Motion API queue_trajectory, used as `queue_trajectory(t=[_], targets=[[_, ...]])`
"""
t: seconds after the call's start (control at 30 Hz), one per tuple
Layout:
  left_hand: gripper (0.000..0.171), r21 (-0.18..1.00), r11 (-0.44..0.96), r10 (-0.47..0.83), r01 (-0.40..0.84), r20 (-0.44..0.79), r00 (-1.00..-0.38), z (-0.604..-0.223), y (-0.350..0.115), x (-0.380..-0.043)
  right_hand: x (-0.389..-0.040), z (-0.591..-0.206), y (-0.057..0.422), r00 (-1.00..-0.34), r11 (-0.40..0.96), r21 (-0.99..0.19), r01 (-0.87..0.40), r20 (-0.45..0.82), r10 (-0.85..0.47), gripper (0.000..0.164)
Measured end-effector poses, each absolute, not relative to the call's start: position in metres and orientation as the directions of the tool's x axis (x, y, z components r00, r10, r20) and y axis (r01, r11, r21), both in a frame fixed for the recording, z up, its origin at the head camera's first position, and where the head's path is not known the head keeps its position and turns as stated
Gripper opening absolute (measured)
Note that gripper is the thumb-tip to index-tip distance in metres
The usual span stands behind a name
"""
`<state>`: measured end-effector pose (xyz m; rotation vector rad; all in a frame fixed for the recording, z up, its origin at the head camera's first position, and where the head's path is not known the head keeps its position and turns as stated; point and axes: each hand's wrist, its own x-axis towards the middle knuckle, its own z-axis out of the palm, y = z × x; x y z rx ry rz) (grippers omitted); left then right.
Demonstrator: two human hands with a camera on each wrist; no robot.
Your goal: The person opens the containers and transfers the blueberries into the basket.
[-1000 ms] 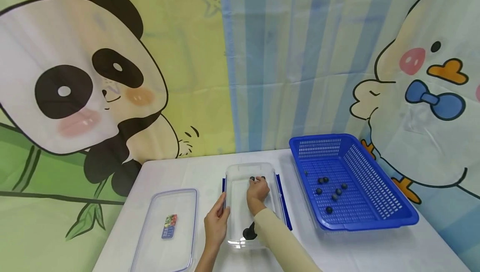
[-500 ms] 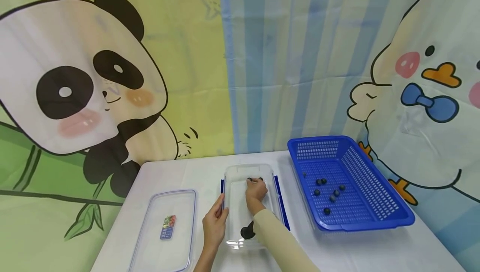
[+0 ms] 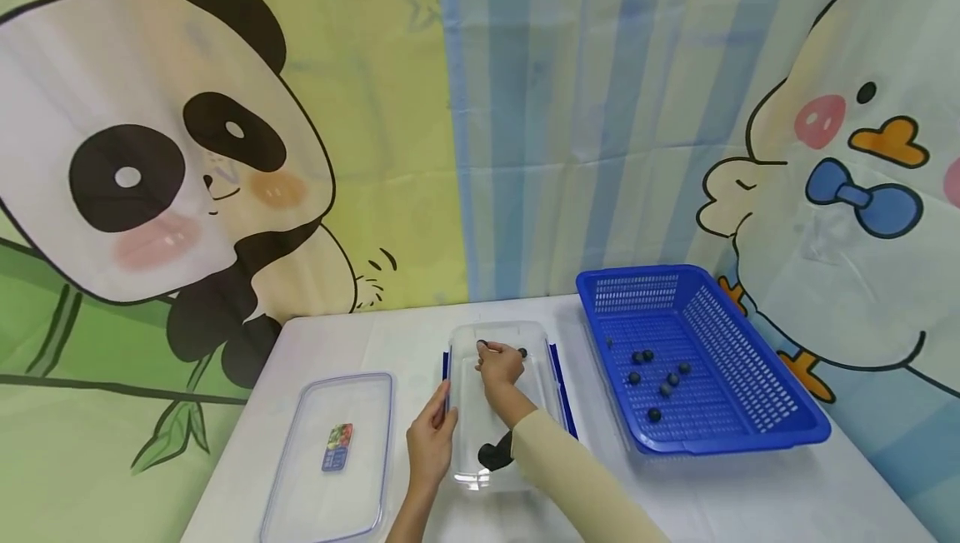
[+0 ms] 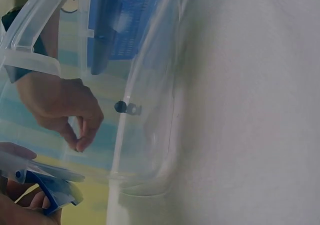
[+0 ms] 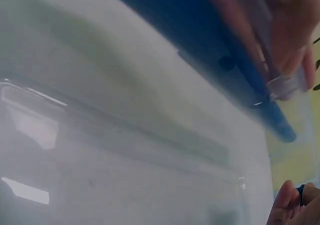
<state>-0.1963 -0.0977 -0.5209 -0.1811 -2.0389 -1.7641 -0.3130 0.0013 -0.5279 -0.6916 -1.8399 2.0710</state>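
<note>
A clear plastic box with blue side latches stands in the middle of the table. My left hand grips its left wall near the latch. Inside the box, near the far left corner, my right hand pinches a blueberry between thumb and fingertips. That berry shows as a dark round shape at the fingers in the right wrist view. Another blueberry lies in the box to the right of this hand, and the left wrist view shows one berry through the clear wall.
On the right stands a blue mesh basket with several blueberries on its bottom. A clear lid with a small colourful label lies to the left. A black rounded device sits at the right wrist. A cartoon curtain hangs behind the table.
My right hand has moved left inside the box with a blueberry at its fingertips, away from the other berry. The left hand keeps its grip on the box wall.
</note>
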Motion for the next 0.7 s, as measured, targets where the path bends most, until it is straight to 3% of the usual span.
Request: queue_trajectory(t=[0.43,0.67,0.7], targets=[[0.040,0.906,0.175,-0.189,0.386,0.416,-0.889,-0.536,-0.097,-0.203,-0.294,-0.459,0.034,-0.876,-0.219,-0.962,-0.160,0.036,0.482,0.022],[0.042,0.908,0.184,-0.200,0.376,0.409,-0.890,-0.555,-0.101,-0.213,-0.288,-0.419,0.084,-0.862,-0.233,-0.943,-0.236,0.093,0.499,0.028],[0.042,0.907,0.188,-0.201,0.377,0.412,-0.889,-0.555,-0.101,-0.213,-0.300,-0.429,0.101,-0.864,-0.257,-0.927,-0.274,0.121,0.488,0.027]])
